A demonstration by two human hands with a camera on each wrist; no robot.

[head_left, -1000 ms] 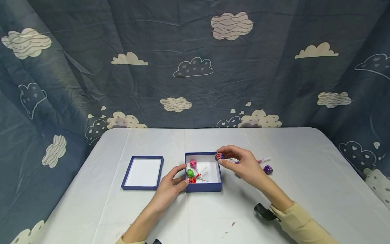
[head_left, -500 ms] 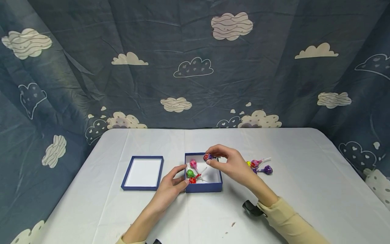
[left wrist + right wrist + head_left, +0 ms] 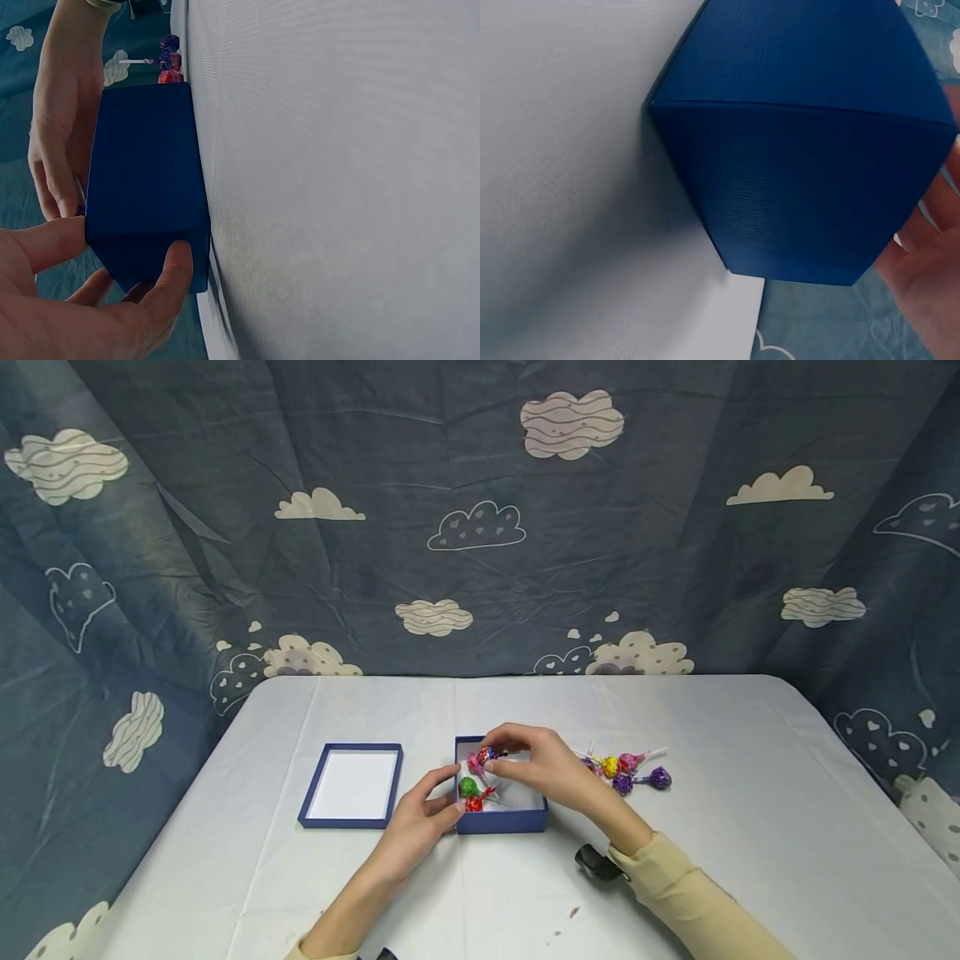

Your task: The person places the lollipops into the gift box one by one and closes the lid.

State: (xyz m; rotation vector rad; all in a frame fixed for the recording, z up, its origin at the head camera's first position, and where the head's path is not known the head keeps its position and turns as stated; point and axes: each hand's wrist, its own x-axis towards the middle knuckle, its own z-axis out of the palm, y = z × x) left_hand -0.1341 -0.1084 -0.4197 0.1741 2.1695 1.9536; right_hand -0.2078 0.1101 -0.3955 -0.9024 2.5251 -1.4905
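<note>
My right hand (image 3: 536, 764) pinches a lollipop (image 3: 486, 755) with a red and purple wrapper, low over the open blue box (image 3: 502, 822). Inside the box lie a pink lollipop (image 3: 476, 766), a green lollipop (image 3: 468, 787) and a red lollipop (image 3: 474, 804). The held candy partly covers the pink one, and the fingers hide some of the box's back right. Along the box's left side my left hand (image 3: 412, 827) holds it by the rim and wall. The left wrist view shows its thumb and fingers against the blue box (image 3: 150, 165).
A blue-rimmed lid (image 3: 351, 783), white inside up, lies left of the box. Right of the box sits a cluster of several lollipops (image 3: 622, 783) in yellow, pink, red and purple wrappers. A white cloth covers the table (image 3: 300, 885); a dark cloud-print curtain (image 3: 480, 585) hangs behind.
My right hand has carried the lollipop leftward from the box's right edge to over its left half, lowering it. The cluster at right has come into fuller view. My left hand has stayed put.
</note>
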